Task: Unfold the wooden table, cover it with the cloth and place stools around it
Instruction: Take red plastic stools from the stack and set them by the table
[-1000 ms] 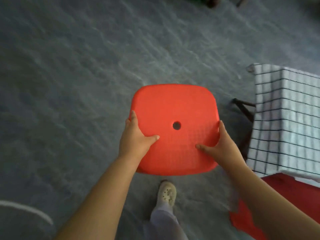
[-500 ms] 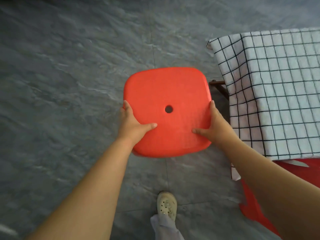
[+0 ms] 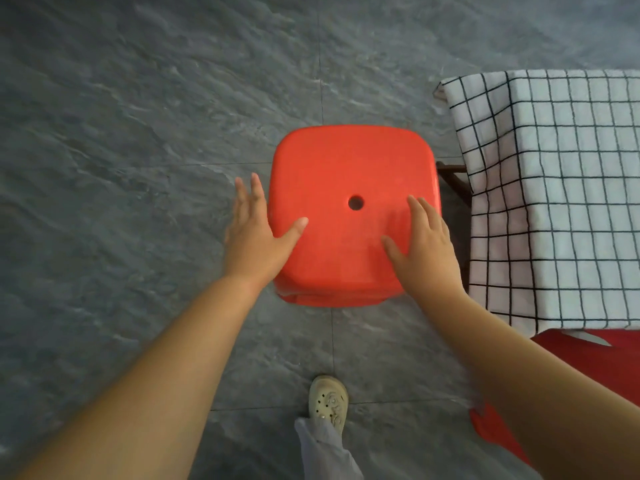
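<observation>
Loosely, both grips empty: left hand point(image 3: 254, 237), right hand point(image 3: 426, 247) flat over red stool point(image 3: 346, 168); cloth point(image 3: 554, 202) hides table point(image 3: 453, 181).

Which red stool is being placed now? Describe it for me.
Start at the table under the checked cloth on the right. Beside its left edge is a red stool, the left hand and right hand at it. Unlike the other red stool half hidden by the cloth's near edge, its centre hole shows.
</observation>
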`<action>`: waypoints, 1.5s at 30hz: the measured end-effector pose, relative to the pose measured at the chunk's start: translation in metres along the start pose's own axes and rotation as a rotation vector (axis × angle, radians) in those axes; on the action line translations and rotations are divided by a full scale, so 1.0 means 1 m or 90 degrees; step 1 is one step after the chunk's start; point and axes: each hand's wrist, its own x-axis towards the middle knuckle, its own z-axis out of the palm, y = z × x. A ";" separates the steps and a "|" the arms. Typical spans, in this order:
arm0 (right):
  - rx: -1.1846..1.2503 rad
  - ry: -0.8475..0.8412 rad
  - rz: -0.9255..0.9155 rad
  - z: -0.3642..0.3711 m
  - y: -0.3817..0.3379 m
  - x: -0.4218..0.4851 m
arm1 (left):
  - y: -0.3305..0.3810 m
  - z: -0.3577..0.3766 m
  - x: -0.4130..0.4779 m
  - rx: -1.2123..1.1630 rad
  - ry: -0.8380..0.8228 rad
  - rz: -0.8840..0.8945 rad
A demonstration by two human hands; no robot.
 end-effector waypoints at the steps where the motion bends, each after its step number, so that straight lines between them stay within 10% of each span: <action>1: 0.007 0.001 -0.021 0.001 -0.014 -0.003 | -0.004 -0.010 -0.006 0.012 0.014 0.007; 16: -0.109 -0.147 -0.342 0.123 -0.300 -0.150 | -0.243 -0.202 -0.185 0.055 0.158 -0.183; 31: -0.147 -0.391 -0.769 0.406 -0.691 -0.639 | -0.647 -0.422 -0.678 0.055 0.392 -0.620; 45: -0.268 -0.610 -1.043 0.557 -0.786 -0.918 | -0.788 -0.405 -0.955 -0.137 0.552 -0.982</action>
